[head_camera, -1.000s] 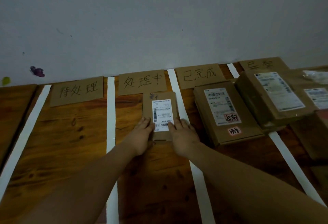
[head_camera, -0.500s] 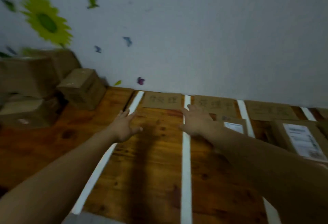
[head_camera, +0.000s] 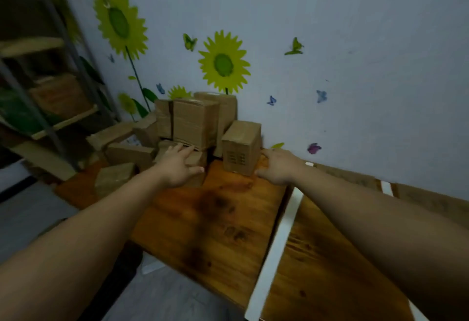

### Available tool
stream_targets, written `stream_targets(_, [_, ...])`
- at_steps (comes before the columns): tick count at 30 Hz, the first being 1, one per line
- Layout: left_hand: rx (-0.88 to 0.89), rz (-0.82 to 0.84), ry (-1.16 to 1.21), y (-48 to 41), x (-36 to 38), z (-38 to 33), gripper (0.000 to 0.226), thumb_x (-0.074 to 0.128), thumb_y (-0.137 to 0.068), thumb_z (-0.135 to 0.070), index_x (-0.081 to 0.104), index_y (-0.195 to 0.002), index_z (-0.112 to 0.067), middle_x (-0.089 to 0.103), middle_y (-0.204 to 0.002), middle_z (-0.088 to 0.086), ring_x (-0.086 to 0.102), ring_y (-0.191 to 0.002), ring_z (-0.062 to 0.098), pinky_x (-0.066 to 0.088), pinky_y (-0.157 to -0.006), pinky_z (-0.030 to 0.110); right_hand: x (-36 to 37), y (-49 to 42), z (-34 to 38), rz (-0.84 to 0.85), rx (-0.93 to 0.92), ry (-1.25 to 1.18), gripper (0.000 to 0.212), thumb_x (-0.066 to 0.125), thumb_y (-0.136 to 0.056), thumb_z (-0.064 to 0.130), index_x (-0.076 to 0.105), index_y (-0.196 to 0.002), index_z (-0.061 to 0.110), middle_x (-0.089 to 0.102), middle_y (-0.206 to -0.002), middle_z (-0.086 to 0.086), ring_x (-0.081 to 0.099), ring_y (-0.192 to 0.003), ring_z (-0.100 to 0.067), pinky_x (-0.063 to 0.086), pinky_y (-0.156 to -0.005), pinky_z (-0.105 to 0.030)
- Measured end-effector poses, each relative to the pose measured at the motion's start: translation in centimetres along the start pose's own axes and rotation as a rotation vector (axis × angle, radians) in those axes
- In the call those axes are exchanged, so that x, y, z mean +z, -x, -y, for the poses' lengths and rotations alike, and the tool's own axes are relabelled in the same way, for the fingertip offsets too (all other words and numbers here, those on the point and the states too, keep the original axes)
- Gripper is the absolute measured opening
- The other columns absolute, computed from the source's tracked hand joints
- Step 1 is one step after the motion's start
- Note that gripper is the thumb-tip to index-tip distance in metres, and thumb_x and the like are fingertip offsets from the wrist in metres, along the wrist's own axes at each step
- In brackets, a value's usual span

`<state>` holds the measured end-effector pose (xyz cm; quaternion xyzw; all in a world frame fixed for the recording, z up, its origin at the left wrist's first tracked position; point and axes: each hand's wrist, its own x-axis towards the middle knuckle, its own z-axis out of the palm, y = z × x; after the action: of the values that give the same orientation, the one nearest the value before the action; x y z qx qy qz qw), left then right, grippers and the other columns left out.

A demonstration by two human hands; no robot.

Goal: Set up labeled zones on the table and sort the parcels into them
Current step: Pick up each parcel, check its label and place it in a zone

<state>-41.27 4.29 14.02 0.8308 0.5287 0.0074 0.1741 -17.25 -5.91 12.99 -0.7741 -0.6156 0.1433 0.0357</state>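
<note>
Last drop's done, so left hand [head_camera: 177, 167] and right hand [head_camera: 278, 169], both spread and empty, now reach into the parcel pile [head_camera: 193, 122] for another.

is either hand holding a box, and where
Nothing clearly held. Left hand spread open over a low box; right hand at the right side of the upright box, grip unclear.

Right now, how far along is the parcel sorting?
Done: white tape strips already divide the wooden table into zones. In hand: the left hand reaches into the pile and the right hand is at the side of a small upright box; neither plainly grips anything yet. Left: the pile of cardboard parcels by the wall is unsorted.
</note>
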Motion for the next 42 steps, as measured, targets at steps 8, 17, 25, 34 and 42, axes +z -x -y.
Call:
stream_targets(8, [0.044, 0.04, 0.112, -8.2, -2.7, 2.3, 0.082, 0.056, -0.089, -0.051, 0.011, -0.152, -0.025, -0.001, -0.16, 0.003, -0.002, -0.147, 0.025, 0.012, -0.118, 0.043, 0.1, -11.0, 3.1, -0.016, 0.06, 0.014, 0.078, 0.05, -0.091, 0.059, 0.025, -0.152, 0.018, 0.035, -0.15, -0.017, 0.038, -0.134, -0.037, 0.036, -0.109, -0.042])
stream_targets(17, [0.181, 0.21, 0.123, -21.6, 1.0, -0.6, 0.076, 0.058, -0.091, -0.04, 0.015, -0.151, -0.022, 0.003, -0.16, 0.008, 0.007, -0.147, 0.026, 0.014, -0.118, 0.038, 4.2, -20.5, 1.4, 0.075, 0.254, -0.136, 0.084, 0.056, -0.094, 0.043, 0.0, -0.155, 0.027, -0.007, -0.162, -0.014, 0.011, -0.148, -0.036, 0.019, -0.119, -0.042])
stream_targets(25, [0.204, 0.346, 0.362, -27.2, 5.4, -0.6, 0.076, 0.055, -0.093, -0.033, 0.01, -0.152, -0.02, 0.034, -0.15, 0.009, 0.039, -0.133, 0.029, 0.033, -0.106, 0.035, 7.7, -21.5, 2.4, -0.026, 0.383, -0.191, 0.05, 0.057, -0.092, 0.038, 0.04, -0.137, 0.024, 0.026, -0.153, -0.012, 0.042, -0.13, -0.03, 0.043, -0.105, -0.044])
stream_targets(34, [0.364, 0.421, 0.373, -24.5, 7.5, 3.6, 0.128, 0.079, -0.07, -0.035, -0.025, -0.144, -0.032, 0.035, -0.148, 0.015, 0.041, -0.13, 0.032, 0.035, -0.107, 0.037, 10.0, -15.6, 7.4, -0.378, 0.67, -0.956, 0.046, 0.057, -0.093, 0.046, 0.033, -0.125, 0.023, 0.055, -0.115, 0.001, 0.057, -0.099, -0.016, 0.051, -0.075, -0.03])
stream_targets(42, [0.023, 0.681, 0.745, -20.9, 7.4, 5.2, 0.057, 0.039, -0.094, -0.055, 0.038, -0.14, -0.019, 0.055, -0.128, 0.005, 0.054, -0.112, 0.028, 0.045, -0.096, 0.052, 12.7, -13.6, 9.5, -0.239, 0.768, -1.18, 0.047, 0.036, -0.099, 0.056, 0.049, -0.131, 0.024, 0.062, -0.126, -0.005, 0.06, -0.111, -0.024, 0.048, -0.097, -0.044])
